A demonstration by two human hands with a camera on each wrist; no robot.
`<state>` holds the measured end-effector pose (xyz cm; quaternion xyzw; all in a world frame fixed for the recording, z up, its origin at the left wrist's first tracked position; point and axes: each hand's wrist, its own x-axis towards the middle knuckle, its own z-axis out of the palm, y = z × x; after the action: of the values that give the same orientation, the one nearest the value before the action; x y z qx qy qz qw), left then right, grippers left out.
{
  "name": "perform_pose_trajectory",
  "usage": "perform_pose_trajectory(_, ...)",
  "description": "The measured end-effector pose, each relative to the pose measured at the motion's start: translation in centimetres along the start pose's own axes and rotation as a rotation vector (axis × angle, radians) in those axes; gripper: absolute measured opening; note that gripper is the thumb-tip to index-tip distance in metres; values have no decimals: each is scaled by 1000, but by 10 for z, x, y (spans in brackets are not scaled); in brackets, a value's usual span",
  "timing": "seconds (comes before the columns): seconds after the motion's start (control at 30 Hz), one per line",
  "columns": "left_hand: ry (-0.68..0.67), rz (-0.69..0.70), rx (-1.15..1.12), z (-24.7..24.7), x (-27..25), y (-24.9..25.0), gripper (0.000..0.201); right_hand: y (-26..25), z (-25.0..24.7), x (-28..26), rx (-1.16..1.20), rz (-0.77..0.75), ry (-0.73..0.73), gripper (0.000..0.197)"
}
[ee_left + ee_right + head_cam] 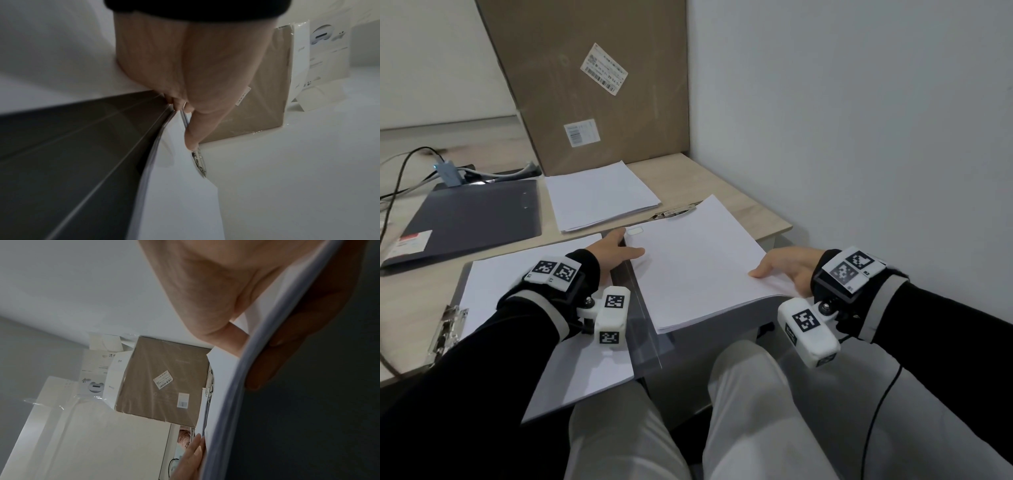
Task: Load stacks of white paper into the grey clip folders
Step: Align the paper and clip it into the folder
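A thick stack of white paper [698, 267] lies tilted over an open grey clip folder [643, 325] at the desk's front edge. My left hand [619, 248] grips the stack's left edge, thumb on top and fingers curled at the edge [176, 102]. On the right edge, my right hand [784, 267] holds it with the thumb above and fingers below [267, 366]. A metal clip [676, 213] shows at the stack's far end. To the left lies a second sheaf of paper [534, 281] with its own metal clip [446, 329].
At the back left lies a closed dark grey folder [472, 219], with a loose paper stack [599, 197] beside it. A large cardboard box [592, 85] leans behind them. Cables and an adapter [450, 173] lie far left. A wall [859, 137] is close on the right.
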<state>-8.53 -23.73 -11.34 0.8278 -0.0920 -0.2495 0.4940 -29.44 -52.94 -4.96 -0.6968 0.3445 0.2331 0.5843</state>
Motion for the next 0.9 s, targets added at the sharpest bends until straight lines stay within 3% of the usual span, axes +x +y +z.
perform_pose_trajectory(0.1, 9, -13, 43, -2, 0, 0, 129, 1, -1, 8, -116, -20, 41, 77)
perform_pose_trajectory(0.17, 42, -27, 76, 8, -33, 23, 123, 0, 1, 8, -123, -30, 47, 67)
perform_pose_trajectory(0.23, 77, -45, 127, 22, -64, 46, 103, -2, 4, 2, -104, -20, 48, 44)
perform_pose_trajectory(0.27, 79, -55, 150, 26, -69, 51, 95, -1, 3, 3, -107, -15, 50, 42)
perform_pose_trajectory(0.37, 72, -75, 193, 29, -71, 54, 86, -2, 1, 7, -151, -6, 88, 80)
perform_pose_trajectory(0.43, 76, -84, 213, 31, -71, 55, 82, -2, -2, 12, -166, -15, 101, 93)
perform_pose_trajectory(0.57, 82, -94, 386, 37, -72, 60, 80, -4, 1, 9, -215, -52, 111, 72)
perform_pose_trajectory(0.7, 59, -91, 589, 41, -76, 68, 78, -4, -1, 14, -251, -54, 90, 94)
perform_pose_trajectory(0.9, 44, -85, 728, 42, -81, 74, 79, -2, -4, 7, -328, -157, 220, 53)
